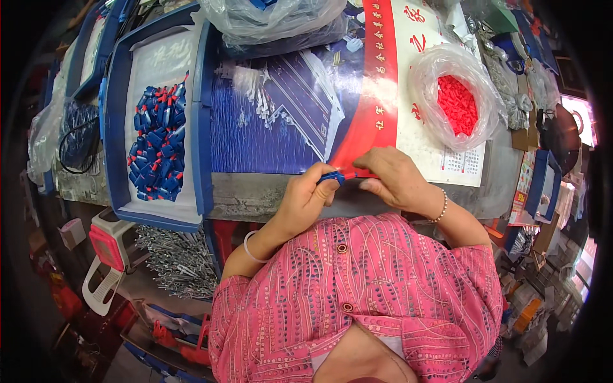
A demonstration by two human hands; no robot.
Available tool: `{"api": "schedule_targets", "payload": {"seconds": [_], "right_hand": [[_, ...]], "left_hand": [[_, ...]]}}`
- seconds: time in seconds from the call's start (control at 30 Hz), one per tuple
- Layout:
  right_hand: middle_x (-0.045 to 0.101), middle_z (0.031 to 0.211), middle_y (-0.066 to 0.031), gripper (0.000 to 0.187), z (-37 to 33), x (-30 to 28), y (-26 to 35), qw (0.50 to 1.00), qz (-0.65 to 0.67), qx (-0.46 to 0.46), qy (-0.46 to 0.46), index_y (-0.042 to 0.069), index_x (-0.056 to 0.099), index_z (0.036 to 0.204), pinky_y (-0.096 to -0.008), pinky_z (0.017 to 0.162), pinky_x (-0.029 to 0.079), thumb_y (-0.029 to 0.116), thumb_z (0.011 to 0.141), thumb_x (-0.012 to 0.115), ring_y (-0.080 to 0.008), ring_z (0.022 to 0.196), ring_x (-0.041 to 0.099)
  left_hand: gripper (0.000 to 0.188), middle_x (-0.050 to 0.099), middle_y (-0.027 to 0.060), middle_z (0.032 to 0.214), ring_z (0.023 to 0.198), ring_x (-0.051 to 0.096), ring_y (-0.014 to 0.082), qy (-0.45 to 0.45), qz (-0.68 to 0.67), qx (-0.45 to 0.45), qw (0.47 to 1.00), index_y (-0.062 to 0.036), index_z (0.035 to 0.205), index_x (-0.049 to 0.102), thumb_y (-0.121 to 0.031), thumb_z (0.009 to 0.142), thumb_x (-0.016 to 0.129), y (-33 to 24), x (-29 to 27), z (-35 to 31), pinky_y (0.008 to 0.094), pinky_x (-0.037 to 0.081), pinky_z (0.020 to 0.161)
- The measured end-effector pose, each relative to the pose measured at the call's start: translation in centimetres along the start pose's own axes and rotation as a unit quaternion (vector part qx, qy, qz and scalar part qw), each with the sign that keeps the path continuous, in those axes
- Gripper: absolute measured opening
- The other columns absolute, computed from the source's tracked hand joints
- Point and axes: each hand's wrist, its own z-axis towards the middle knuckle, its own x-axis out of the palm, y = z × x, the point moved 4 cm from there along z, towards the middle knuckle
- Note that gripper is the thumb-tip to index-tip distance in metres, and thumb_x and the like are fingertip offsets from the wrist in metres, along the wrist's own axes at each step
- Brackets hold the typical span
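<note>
In my left hand (310, 196), a small blue plastic piece (333, 177) is pinched between thumb and fingers, its narrow end facing right. My right hand (399, 180) curls close beside that narrow end, thumb below and fingers above; whatever lies between them is too small to make out. Both hands are at the table's near edge, in front of my chest. To the left, a blue tray (204, 127) lined with white holds a heap of blue pieces with red tips (156, 143). Small red parts (457, 105) fill a clear plastic bag (424, 83) at the right.
A large clear bag (274, 25) with blue contents stands at the back. Small whitish metal-like parts (262, 102) lie scattered on the blue-and-red printed table sheet (236, 150). Below the tray are a bundle of thin metal rods (179, 258) and a white-and-red plastic stool (105, 252).
</note>
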Motion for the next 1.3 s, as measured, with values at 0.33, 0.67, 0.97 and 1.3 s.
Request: {"api": "schedule_targets", "payload": {"seconds": [0.33,0.67,0.97,1.3], "right_hand": [[0.058,0.088,-0.012,0.027,0.8,0.8,1.2,0.995,0.049,-0.064,-0.053,0.002,0.056,0.096,-0.0372,0.069,0.044,0.025,0.082,0.061,-0.0296,0.078,0.056],[0.056,0.069,-0.0097,0.013,0.4,0.0,2.1,0.995,0.046,-0.078,-0.035,0.005,0.058,0.076,-0.0372,0.059,0.042,0.016,0.08,0.062,-0.0272,0.064,0.054],[0.06,0.078,-0.0128,0.009,9.1,-7.7,3.6,0.98,0.017,-0.066,-0.185,0.003,0.059,0.087,-0.0339,0.064,0.047,0.008,0.08,0.062,-0.0284,0.07,0.06],[0.062,0.087,-0.0187,0.016,30.8,-9.4,-3.3,0.977,-0.203,0.013,-0.062,0.003,0.058,0.092,-0.043,0.071,0.045,0.009,0.077,0.054,-0.037,0.083,0.058]], "left_hand": [[0.022,0.055,0.0025,0.065,0.055,0.053,0.008,-0.027,0.057,0.056,0.996,-0.0002,0.101,0.055,-0.021,0.092,0.053,-0.9,-0.3,-0.2,0.0225,0.042,0.051],[0.021,0.062,0.0152,0.088,0.072,0.06,0.0255,-0.511,0.376,0.144,0.76,0.0016,0.104,0.059,-0.01,0.086,0.058,-7.5,-13.9,-7.7,0.0338,0.047,0.065],[0.027,0.055,0.0185,0.11,0.103,0.052,0.0352,-0.503,0.485,0.175,0.694,0.0004,0.108,0.057,-0.006,0.082,0.058,-6.2,-14.6,-7.9,0.041,0.04,0.089],[0.023,0.06,0.0173,0.102,0.09,0.06,0.0317,-0.252,0.298,0.29,0.874,0.0004,0.101,0.06,0.002,0.078,0.058,-5.4,-3.7,-3.1,0.0348,0.05,0.077]]}}
